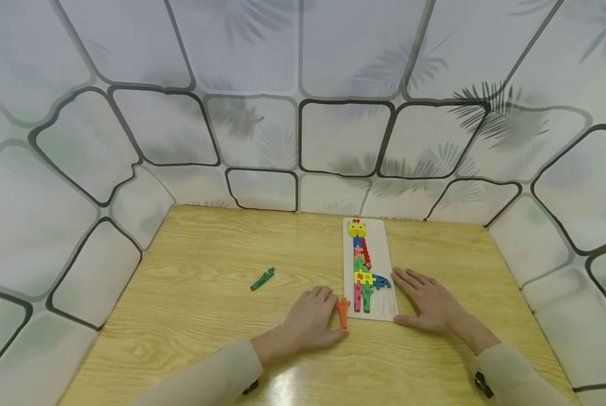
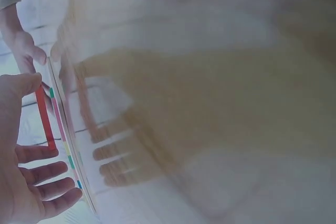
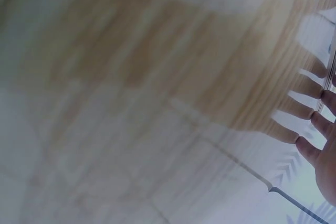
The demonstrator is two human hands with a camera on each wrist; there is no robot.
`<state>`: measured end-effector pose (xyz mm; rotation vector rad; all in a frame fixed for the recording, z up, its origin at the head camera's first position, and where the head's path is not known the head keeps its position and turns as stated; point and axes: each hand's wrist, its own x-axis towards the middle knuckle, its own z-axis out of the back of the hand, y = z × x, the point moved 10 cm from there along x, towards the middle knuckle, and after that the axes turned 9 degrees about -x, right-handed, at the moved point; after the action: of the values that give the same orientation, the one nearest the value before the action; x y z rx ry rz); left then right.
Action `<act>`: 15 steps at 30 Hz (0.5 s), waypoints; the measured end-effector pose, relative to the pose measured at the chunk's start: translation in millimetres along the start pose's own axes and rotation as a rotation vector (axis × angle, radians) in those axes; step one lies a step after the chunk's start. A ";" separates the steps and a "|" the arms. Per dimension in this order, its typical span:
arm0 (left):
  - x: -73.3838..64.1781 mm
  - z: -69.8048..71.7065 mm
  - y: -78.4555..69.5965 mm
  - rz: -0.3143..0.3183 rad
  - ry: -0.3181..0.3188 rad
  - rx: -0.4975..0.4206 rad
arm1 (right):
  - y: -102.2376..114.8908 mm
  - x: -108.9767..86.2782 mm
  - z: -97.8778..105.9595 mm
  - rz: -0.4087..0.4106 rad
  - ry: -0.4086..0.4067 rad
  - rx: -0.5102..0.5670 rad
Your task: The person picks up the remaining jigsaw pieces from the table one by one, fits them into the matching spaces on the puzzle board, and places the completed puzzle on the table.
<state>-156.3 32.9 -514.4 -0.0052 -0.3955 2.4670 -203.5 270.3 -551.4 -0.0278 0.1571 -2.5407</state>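
An orange leg-shaped puzzle piece is pinched between the thumb and index finger of my left hand, at the lower left edge of the white puzzle board. In the left wrist view the piece stands on edge between thumb and fingertip. On the board lies a giraffe puzzle of several coloured pieces, with a yellow head on top and a pink and a green leg below. My right hand lies flat with spread fingers by the board's right edge; thumb and fingertips seem to touch it.
A loose dark green puzzle piece lies on the wooden table, left of the board. Patterned white walls enclose the table at the back and both sides. The shiny tabletop mirrors the hands in both wrist views.
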 end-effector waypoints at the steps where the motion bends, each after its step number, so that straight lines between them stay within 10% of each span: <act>1: 1.1 0.5 -0.4 -0.003 -0.005 0.004 | 0.2 0.3 0.0 0.000 0.000 0.000; 15: 17.9 1.1 -9.6 -0.031 -0.009 0.017 | 1.2 0.2 0.9 -0.007 0.016 0.003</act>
<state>-165.1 50.4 -509.0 0.0190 -0.3755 2.4404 -202.9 269.1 -550.7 -0.0072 0.1600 -2.5490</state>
